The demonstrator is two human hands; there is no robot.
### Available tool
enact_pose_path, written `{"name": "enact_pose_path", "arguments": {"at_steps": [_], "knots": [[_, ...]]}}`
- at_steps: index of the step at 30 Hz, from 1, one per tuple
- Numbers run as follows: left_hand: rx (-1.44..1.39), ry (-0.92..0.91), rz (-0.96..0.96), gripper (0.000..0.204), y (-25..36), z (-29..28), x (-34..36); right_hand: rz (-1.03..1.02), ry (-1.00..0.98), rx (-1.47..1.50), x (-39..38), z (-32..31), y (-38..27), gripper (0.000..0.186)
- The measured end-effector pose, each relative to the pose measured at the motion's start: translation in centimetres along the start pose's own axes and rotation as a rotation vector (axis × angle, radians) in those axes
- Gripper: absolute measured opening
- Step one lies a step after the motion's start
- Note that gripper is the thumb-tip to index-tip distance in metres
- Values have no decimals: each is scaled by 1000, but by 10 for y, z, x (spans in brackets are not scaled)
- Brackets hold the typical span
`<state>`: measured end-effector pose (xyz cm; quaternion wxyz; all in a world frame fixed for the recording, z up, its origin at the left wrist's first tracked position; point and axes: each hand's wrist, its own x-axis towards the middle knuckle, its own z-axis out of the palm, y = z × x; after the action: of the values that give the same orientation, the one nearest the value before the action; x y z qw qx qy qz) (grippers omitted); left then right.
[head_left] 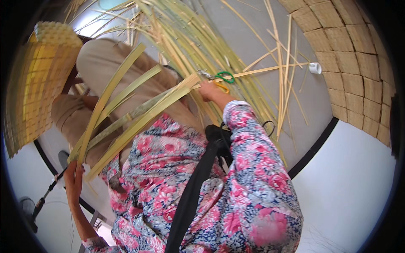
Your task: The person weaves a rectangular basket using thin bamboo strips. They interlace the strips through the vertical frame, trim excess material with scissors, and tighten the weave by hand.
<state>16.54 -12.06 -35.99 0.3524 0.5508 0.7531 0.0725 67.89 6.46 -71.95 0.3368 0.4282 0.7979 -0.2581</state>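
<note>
Several flat, pale green-yellow bamboo strips (141, 120) lie across my lap, fanning apart toward their upper ends. Near the lower left, my left hand (73, 182) is closed round the lower ends of some strips. At the other side, my right hand (209, 91) is closed at the upper right end of the strips; its fingertips are partly hidden. Right beside it is a pair of scissors (225, 76) with one green and one orange handle loop. Whether my right hand touches the scissors, I cannot tell.
Long bamboo strips (190, 31) cover the grey floor (253, 29) ahead, with thinner slivers (284, 80) to the right. A white roll (315, 68) sits near a woven mat panel (350, 59). At left stands a yellow woven piece (40, 84). A black pole (45, 195) is near my left hand.
</note>
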Motion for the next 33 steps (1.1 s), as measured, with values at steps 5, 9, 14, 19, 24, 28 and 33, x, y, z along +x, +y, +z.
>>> {"name": "enact_pose_path", "arguments": {"at_steps": [5,9,14,19,24,28,33], "knots": [[19,-72,-36,25,2,-3,7,62,-13,144,3,10,3,40],[21,-39,-1,26,2,-4,0,136,-25,132,1,9,-3,45],[48,11,-9,22,-2,-6,-2,90,-69,33,-7,-13,-6,40],[58,-19,7,19,2,-9,3,-9,155,19,-15,1,-8,24],[81,-4,92,18,1,-3,16,-11,350,225,-32,7,5,15],[107,65,156,20,-14,6,19,18,441,287,-48,-21,30,8],[-27,68,55,20,-27,19,17,-36,985,667,-52,-55,56,4]]}}
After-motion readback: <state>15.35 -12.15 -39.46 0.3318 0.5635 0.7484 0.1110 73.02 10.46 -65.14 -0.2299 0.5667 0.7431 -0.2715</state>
